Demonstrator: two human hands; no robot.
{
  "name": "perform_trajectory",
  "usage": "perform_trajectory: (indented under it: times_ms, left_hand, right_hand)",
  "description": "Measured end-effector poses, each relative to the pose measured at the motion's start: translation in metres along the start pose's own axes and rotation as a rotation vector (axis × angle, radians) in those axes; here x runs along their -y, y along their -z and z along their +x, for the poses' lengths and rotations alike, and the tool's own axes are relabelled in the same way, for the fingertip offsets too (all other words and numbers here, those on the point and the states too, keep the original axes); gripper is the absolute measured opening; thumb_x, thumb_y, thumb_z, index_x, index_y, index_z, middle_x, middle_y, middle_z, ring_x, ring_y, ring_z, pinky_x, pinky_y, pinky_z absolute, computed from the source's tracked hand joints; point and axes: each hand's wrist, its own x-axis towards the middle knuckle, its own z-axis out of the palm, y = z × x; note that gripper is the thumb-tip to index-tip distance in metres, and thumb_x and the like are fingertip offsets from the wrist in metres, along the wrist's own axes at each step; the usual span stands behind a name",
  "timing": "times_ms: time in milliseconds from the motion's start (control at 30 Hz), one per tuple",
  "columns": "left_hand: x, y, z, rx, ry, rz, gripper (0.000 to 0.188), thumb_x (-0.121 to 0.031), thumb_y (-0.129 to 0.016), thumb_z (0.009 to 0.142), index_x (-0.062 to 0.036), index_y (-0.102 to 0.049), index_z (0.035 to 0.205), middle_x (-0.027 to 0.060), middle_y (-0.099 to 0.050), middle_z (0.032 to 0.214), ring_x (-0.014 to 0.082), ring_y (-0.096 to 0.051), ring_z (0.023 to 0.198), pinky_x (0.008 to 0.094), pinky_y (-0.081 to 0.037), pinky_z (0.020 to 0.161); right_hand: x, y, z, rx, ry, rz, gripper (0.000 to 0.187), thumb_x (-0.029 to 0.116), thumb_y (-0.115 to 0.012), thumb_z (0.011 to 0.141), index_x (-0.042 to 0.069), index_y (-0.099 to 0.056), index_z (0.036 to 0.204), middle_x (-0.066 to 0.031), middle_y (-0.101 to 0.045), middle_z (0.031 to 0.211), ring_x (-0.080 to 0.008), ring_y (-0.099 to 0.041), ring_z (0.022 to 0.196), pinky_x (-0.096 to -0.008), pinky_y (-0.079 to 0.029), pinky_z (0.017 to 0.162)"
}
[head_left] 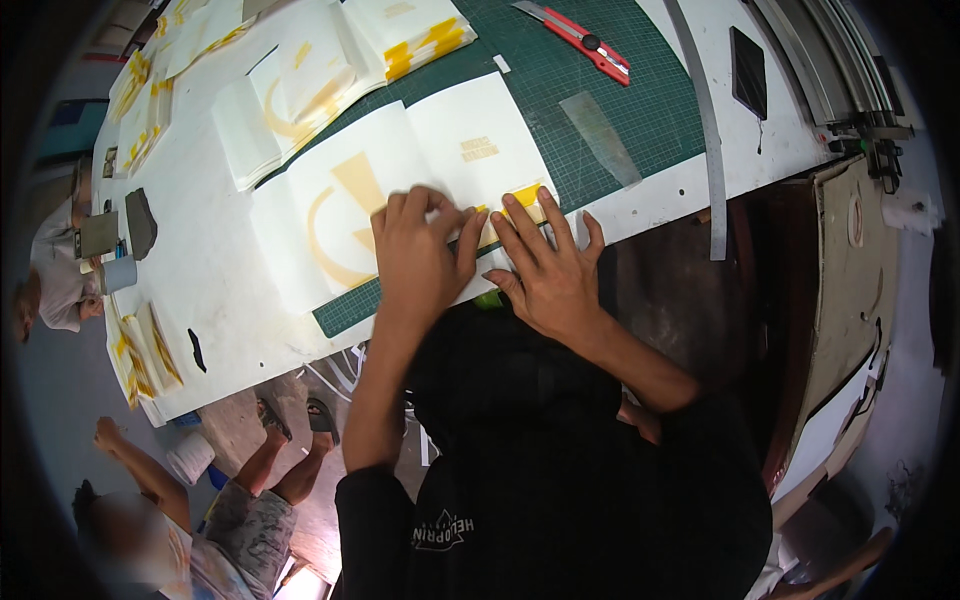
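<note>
A white printed sheet point(430, 150) with pale tan shapes lies on a green cutting mat point(660, 120). Along its near right edge runs a yellow strip point(524, 197), which looks like tape. My right hand point(555, 275) is flat on that edge with fingers spread, fingertips on the strip. Close beside it, my left hand point(418, 250) rests over the sheet's lower middle, fingers curled and thumb near the strip's left end. Whatever is between those fingers is too small to make out.
A red utility knife point(590, 48) and a clear plastic piece point(600, 137) lie on the mat. Stacks of similar sheets point(300, 90) stand far left. A steel ruler point(712, 150) and a black phone point(748, 72) are at right. Other people point(170, 540) are beyond the table's left side.
</note>
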Motion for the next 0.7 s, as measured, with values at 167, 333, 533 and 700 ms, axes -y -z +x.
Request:
perform_trajectory:
  times_ms: [167, 333, 533, 700]
  left_hand:
    - [0.009, 0.017, 0.045, 0.271, 0.043, 0.018, 0.027, -0.032, -0.086, 0.083, -0.0064, -0.078, 0.08, 0.0115, -0.069, 0.091, 0.0323, -0.063, 0.094, 0.0438, -0.048, 0.084]
    - [0.01, 0.015, 0.051, 0.307, 0.092, -0.026, 0.033, -0.029, -0.091, 0.078, -0.005, -0.07, 0.088, 0.0131, -0.07, 0.093, 0.0319, -0.064, 0.093, 0.0424, -0.051, 0.081]
    - [0.008, 0.017, 0.056, 0.372, 0.128, -0.016, 0.036, -0.031, -0.093, 0.076, -0.0069, -0.069, 0.086, 0.011, -0.07, 0.091, 0.0296, -0.065, 0.092, 0.0409, -0.051, 0.08]
    - [0.003, 0.023, 0.066, 0.45, 0.165, 0.019, 0.037, -0.035, -0.093, 0.076, -0.0077, -0.07, 0.084, 0.0101, -0.071, 0.09, 0.0285, -0.066, 0.092, 0.041, -0.052, 0.078]
  right_hand:
    - [-0.001, 0.001, 0.002, 0.004, 0.002, 0.037, 0.058, 0.051, -0.063, 0.1, 0.014, -0.062, 0.145, -0.0062, -0.047, 0.161, -0.0353, -0.034, 0.153, -0.0737, -0.024, 0.109]
    - [-0.018, 0.011, 0.001, -0.038, -0.076, -0.012, 0.049, 0.046, -0.065, 0.1, 0.018, -0.067, 0.14, -0.0075, -0.047, 0.161, -0.0361, -0.034, 0.153, -0.0743, -0.02, 0.112]
    - [-0.053, 0.02, -0.005, -0.155, -0.147, -0.031, 0.042, 0.041, -0.069, 0.098, 0.017, -0.071, 0.133, -0.0136, -0.048, 0.159, -0.0365, -0.035, 0.151, -0.0725, -0.015, 0.114]
    - [-0.1, 0.023, 0.033, -0.271, -0.367, 0.083, 0.043, 0.039, -0.074, 0.097, 0.002, -0.072, 0.119, -0.0197, -0.06, 0.133, -0.0363, -0.052, 0.128, -0.063, -0.028, 0.105]
